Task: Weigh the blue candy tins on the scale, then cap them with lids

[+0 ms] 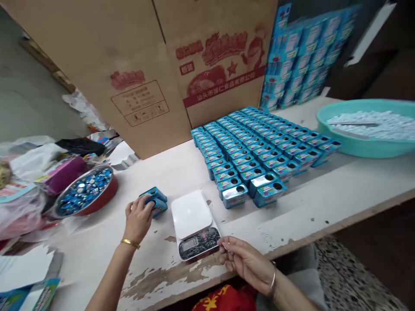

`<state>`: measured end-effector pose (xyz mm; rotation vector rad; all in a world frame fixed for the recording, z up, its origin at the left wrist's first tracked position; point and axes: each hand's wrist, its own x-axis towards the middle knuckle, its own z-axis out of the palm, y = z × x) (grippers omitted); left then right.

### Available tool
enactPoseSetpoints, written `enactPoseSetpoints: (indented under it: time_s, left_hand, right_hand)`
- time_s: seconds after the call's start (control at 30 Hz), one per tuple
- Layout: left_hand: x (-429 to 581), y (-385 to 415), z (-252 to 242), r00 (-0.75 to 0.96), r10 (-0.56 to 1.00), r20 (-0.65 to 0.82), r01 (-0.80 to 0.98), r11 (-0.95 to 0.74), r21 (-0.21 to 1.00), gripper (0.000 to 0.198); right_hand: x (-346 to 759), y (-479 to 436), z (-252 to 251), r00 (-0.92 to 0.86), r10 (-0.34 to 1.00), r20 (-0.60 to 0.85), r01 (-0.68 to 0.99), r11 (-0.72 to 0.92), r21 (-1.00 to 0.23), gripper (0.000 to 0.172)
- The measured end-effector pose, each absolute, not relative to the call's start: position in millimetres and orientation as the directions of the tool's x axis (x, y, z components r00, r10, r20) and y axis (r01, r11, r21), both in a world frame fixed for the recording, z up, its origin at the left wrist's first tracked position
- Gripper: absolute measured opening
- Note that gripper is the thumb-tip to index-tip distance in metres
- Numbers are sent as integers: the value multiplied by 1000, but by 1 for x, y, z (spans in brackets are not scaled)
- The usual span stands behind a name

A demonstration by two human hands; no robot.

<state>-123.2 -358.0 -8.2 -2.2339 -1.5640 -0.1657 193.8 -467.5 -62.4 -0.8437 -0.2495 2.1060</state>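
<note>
My left hand (138,216) is closed around a small blue box (159,208) on the table, left of the scale. Behind it, close against it, stands a second blue box (152,191) with a round hole in its top. My right hand (244,260) is by the front right corner of the white kitchen scale (191,214), its fingers pinched; whatever they hold, if anything, is too small to make out. The scale's plate bears nothing, and its dark display panel faces me. Rows of blue boxes (256,147) with round holes stand beyond the scale, to the right.
A red-sided bowl (112,186) of blue and silver caps sits at the left, beside plastic bags (35,162). At the right is a turquoise basin (366,149) of pale pieces with a metal tool. A large cardboard box (155,56) and stacked blue packs (292,65) stand behind.
</note>
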Motion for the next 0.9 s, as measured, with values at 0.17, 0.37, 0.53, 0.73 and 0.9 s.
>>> enactPoseSetpoints:
  time_s: [0.17,0.37,0.53,0.73,0.9]
  left_hand:
    - [-91,-361,37,464,826,319,885,-445,-135,22]
    - [-28,-356,45,615,760,210,768,-638,56,19]
    - [-9,-345,31,607,776,171,772,-627,104,23]
    - [-35,-361,36,469,802,370,784,-571,244,40]
    - [-72,-393,17,148,886,440,781,-378,497,22]
  right_hand:
    - [197,-475,-65,-355,797,-489,-643,-587,-492,41]
    - [198,-473,-71,-326,822,-468,-614,-560,-556,45]
    - [204,-476,-63,-328,794,-512,-652,-583,-485,39]
    - [210,-491,-65,-335,747,-575,-566,-647,-511,39]
    - [209,-494,-72,-388,708,-590,-482,-701,-525,34]
